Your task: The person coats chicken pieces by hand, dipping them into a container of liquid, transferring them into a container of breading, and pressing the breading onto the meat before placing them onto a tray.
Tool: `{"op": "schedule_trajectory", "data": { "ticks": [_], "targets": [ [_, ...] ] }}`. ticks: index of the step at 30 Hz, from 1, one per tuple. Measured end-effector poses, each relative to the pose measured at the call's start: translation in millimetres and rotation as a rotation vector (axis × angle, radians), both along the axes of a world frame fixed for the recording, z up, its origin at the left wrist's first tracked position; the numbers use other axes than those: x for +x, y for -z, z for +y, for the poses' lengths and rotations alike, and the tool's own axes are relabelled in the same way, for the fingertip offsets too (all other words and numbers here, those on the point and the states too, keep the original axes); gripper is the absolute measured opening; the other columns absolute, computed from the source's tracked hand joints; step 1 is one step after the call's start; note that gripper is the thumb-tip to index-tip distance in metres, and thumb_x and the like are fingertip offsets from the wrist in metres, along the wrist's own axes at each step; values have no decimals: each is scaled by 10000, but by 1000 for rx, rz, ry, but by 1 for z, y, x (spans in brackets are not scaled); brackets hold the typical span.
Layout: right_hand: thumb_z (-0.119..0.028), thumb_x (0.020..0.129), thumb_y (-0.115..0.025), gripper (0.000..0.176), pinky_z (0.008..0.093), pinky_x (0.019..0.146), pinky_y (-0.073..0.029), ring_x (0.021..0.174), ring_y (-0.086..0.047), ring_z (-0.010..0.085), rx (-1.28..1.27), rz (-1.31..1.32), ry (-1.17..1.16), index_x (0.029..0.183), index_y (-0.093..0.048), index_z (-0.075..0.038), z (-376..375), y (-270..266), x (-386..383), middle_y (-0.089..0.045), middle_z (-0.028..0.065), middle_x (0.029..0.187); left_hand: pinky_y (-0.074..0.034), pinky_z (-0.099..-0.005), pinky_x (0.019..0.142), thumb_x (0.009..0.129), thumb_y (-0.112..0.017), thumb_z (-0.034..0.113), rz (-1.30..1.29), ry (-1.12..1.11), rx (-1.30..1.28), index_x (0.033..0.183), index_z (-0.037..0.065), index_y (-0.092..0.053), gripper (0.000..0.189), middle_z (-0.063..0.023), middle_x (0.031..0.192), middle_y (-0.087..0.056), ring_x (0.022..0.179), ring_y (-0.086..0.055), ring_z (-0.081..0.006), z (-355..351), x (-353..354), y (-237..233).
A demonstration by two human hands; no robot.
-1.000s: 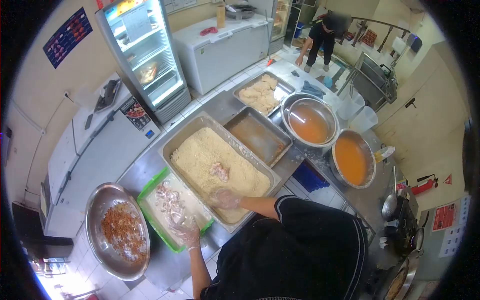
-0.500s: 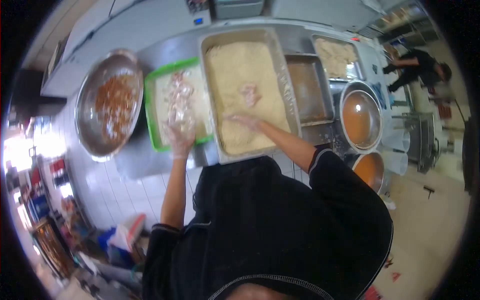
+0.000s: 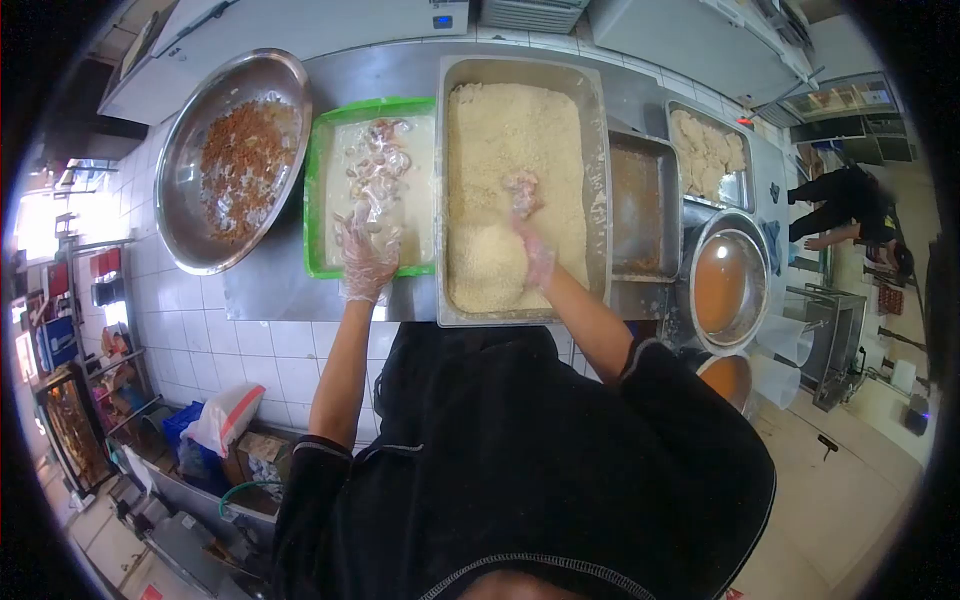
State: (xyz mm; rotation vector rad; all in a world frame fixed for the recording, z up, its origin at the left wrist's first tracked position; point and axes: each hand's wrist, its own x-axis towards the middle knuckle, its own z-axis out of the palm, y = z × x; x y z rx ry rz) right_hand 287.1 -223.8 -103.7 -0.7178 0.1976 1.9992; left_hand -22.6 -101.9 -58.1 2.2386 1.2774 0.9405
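Fingers of the left hand (image 3: 368, 262) are held loosely spread, not closed into a fist; they are dipped into white liquid (image 3: 415, 200), and pale meat pieces (image 3: 382, 165) are touched there (whether one is pinched below the surface cannot be told). A clear, wrinkled glove is worn on it. The right hand (image 3: 537, 258), also gloved, is sunk partly into the crumbs (image 3: 520, 120) of the deep steel pan (image 3: 597, 200), which is taken here as the landmark. It is seen nearly edge-on, so how far it is opened cannot be told. Its fingertips are brought close to a single pinkish meat piece (image 3: 522, 188), laid near the middle of the pan (contact is not clearly shown), and a low mound (image 3: 488, 255) of crumbs is heaped beside its palm.

The liquid is contained in a green tray (image 3: 312, 200), set just left of the pan. Farther left, reddish-brown bits (image 3: 240, 165) are held in a wide steel bowl (image 3: 185, 170). Right of the pan, a shallow brown-smeared tray (image 3: 635, 195) is placed, and beyond it pale coated pieces (image 3: 705, 150) are laid in another tray (image 3: 735, 190). Orange liquid (image 3: 715, 280) is held in a bowl, also right of the pan. Well apart on that side, another person (image 3: 850, 210) is seen.
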Motion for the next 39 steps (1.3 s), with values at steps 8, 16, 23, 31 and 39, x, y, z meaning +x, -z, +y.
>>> {"op": "schedule_trajectory", "data": {
  "ticks": [8,16,23,31,39],
  "targets": [
    [-354,1022,-526,544,434,985,-524,1136,-656,272,332,-571,303,1415,-516,22,5,-46,49,-643,162,1336,-417,-538,1049,790,-761,187,32,-9,-79,1443,54,-436,742,-238,1306,-541,1186,-540,-429,1,4,-7],
    [-450,890,-700,813,448,1236,-233,1487,-292,396,302,-2309,-173,1473,-429,47,-29,-25,57,-377,274,1554,-313,-556,1170,835,-759,313,99,70,7,1330,-5,-537,628,-279,1435,-505,1329,-458,-476,2,-12,19],
    [-547,901,-668,812,450,1179,-343,1383,-447,405,162,-2220,-203,1456,-471,12,-38,6,52,-451,272,1492,-332,-507,1153,827,-720,195,125,99,10,1448,16,-442,704,-196,1238,-638,1179,-581,-386,4,5,-9],
    [-455,972,-618,577,380,1039,-466,1138,-645,338,335,-1935,-427,1368,-599,-36,-64,33,37,-607,204,1339,-350,-542,1097,794,-743,202,159,-8,17,1292,58,-566,548,-205,1379,-561,1263,-511,-411,-5,-10,6],
    [-379,1037,-532,581,390,1109,-424,1223,-615,250,100,-964,44,1501,-454,-39,-60,38,22,-556,134,1456,-486,-481,884,803,-763,155,13,17,3,1301,47,-553,552,-162,1064,-591,986,-590,-339,-1,5,-18]
  ]
}}
